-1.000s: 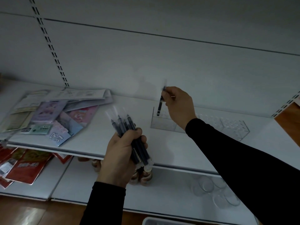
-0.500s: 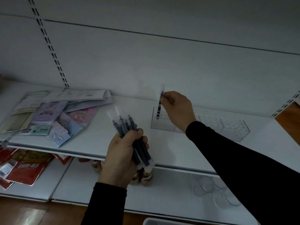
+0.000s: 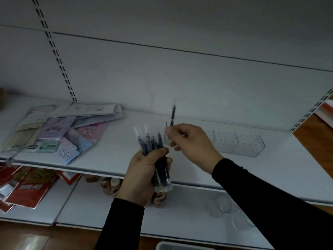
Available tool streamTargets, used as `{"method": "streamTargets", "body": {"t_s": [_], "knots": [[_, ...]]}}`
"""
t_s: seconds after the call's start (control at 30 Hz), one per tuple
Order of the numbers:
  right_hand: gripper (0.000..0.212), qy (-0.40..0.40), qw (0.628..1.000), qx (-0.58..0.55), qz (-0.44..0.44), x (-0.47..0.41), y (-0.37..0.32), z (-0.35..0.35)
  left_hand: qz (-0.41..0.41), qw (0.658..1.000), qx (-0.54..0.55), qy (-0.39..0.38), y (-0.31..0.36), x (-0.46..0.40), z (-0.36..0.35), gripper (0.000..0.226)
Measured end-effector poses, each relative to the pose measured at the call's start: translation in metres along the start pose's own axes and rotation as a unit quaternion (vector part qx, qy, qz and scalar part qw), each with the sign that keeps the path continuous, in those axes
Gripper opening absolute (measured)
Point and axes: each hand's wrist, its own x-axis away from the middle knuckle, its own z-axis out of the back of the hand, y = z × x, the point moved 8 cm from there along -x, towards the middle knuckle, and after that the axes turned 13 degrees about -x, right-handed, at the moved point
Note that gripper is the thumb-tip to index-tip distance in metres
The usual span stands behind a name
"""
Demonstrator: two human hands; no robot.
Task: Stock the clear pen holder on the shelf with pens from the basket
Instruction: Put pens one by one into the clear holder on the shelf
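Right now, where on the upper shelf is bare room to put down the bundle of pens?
Bare shelf lies between the packets and the clear pen holder, and along the front edge before the holder. The left end is crowded with packets. One pen already stands in the holder's left end.

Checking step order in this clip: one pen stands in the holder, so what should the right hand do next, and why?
Probably pinch one pen from the bundle of pens in the left hand. The right hand is beside their tips, holding nothing I can make out; one pen stands in the clear pen holder, which is otherwise empty.
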Motion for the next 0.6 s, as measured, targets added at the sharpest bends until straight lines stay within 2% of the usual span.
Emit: {"method": "streamTargets", "body": {"t_s": [0.13, 0.23, 0.33, 0.43, 0.6], "knots": [[0.025, -0.071, 0.995, 0.016, -0.064, 0.012, 0.006, -0.013, -0.017, 0.999, -0.041, -0.031, 0.002, 0.006, -0.005, 0.019], [0.017, -0.062, 0.991, -0.05, -0.111, 0.01, 0.011, -0.009, -0.027, 0.997, -0.067, -0.038, 0.003, 0.006, -0.007, 0.018], [0.015, -0.021, 0.981, -0.143, -0.127, 0.003, 0.008, 0.0, -0.023, 0.997, -0.073, 0.002, 0.001, 0.004, 0.0, 0.011], [0.015, 0.044, 0.978, -0.197, -0.061, -0.011, -0.011, 0.02, -0.002, 0.998, -0.044, 0.05, -0.002, -0.001, 0.012, 0.005], [0.012, 0.121, 0.983, -0.115, 0.081, -0.03, -0.045, 0.052, 0.002, 0.997, -0.024, 0.075, -0.001, -0.009, 0.026, 0.005]]}}
